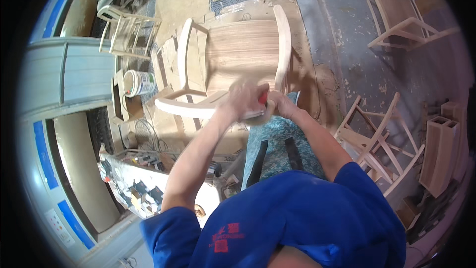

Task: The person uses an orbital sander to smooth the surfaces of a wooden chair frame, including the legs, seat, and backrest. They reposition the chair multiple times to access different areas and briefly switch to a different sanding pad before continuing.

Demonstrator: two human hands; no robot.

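An unpainted wooden armchair (241, 48) with a slatted-grain seat stands before me, its curved armrests (283, 44) on either side and a pale top rail (182, 108) nearest me. My left hand (241, 95), blurred, is at the top rail; beside its fingers shows something red (263, 96), too unclear to name. Close to it on the right, my right hand (281, 104) is curled around a pale, rounded piece at the rail's end; whether this is part of the chair or a sanding material I cannot tell. A patterned teal apron (277, 145) lies behind both hands.
Flattened cardboard (174, 3) covers the floor under the chair. Other wooden chairs stand at the left (128, 31), upper right (398, 11) and lower right (379, 141). A white bucket (143, 83) sits at the left, above a cluttered worktable (126, 171). Wooden parts (438, 149) are stacked far right.
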